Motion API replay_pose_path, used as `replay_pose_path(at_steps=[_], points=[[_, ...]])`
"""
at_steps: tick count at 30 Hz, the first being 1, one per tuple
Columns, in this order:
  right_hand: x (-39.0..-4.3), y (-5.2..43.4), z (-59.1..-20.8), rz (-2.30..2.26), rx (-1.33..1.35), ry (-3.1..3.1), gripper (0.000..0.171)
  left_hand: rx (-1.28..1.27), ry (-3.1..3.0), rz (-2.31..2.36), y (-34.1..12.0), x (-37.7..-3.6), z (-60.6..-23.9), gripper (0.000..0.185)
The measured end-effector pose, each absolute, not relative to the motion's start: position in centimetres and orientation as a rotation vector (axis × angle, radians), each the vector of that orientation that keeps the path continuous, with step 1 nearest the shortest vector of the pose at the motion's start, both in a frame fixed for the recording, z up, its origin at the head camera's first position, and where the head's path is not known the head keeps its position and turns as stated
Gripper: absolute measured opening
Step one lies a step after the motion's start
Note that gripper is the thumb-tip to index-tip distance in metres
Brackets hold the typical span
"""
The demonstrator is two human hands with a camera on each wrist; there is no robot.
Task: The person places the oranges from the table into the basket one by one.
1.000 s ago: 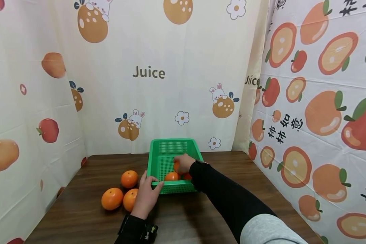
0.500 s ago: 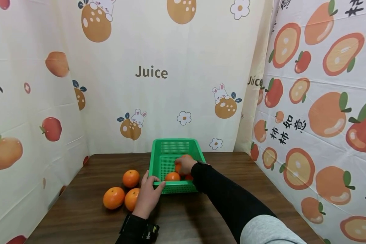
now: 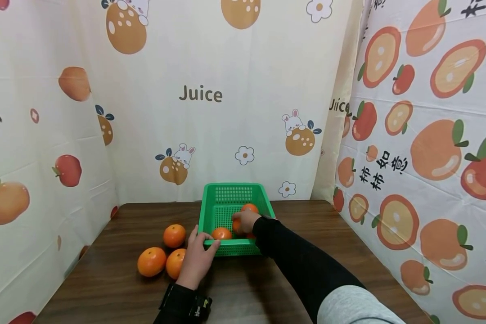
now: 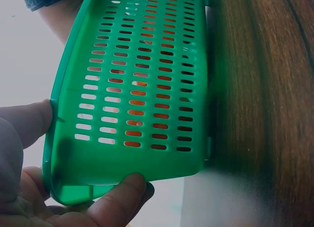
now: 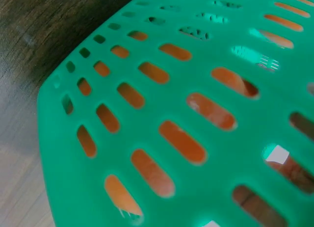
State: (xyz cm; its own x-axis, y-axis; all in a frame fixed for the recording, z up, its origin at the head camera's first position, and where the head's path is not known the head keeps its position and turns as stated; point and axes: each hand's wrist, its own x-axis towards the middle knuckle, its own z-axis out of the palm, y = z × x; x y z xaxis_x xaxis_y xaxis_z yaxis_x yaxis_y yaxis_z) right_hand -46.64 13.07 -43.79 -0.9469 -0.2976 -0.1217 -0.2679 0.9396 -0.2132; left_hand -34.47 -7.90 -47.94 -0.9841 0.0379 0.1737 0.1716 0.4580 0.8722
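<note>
The green plastic basket (image 3: 231,248) stands on the table with several mandarins inside. My left hand (image 3: 196,258) grips its near left corner; in the left wrist view the thumb lies on the rim and the fingers (image 4: 117,200) wrap the corner. My right hand (image 3: 248,219) reaches inside, fingers curled on a mandarin (image 3: 236,226) that it partly covers. Another mandarin (image 3: 249,208) shows just beyond that hand, and one (image 3: 222,233) sits by the near wall. A further one is mostly hidden under the right wrist. Through the slots in the right wrist view, orange skin shows.
Three mandarins lie on the brown wooden table (image 3: 117,252) left of the basket: one (image 3: 174,236) at the back, one (image 3: 151,261) at the front left, and one (image 3: 175,263) close beside the left hand. Fruit-printed cloth (image 3: 247,112) hangs behind and on both sides.
A mandarin has come into sight beyond my right hand, which stays low in the basket. The one by the near wall has shifted slightly left. My left hand keeps its place on the corner.
</note>
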Motion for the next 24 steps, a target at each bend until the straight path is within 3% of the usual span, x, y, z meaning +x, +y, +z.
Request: replay_pose_path(at_steps=[24], points=[[-42.7,14.7,-40.1,-0.33,-0.528,2.956,0.053,-0.188,-2.585,-1.539,-7.8,-34.4,-47.9,0.022]])
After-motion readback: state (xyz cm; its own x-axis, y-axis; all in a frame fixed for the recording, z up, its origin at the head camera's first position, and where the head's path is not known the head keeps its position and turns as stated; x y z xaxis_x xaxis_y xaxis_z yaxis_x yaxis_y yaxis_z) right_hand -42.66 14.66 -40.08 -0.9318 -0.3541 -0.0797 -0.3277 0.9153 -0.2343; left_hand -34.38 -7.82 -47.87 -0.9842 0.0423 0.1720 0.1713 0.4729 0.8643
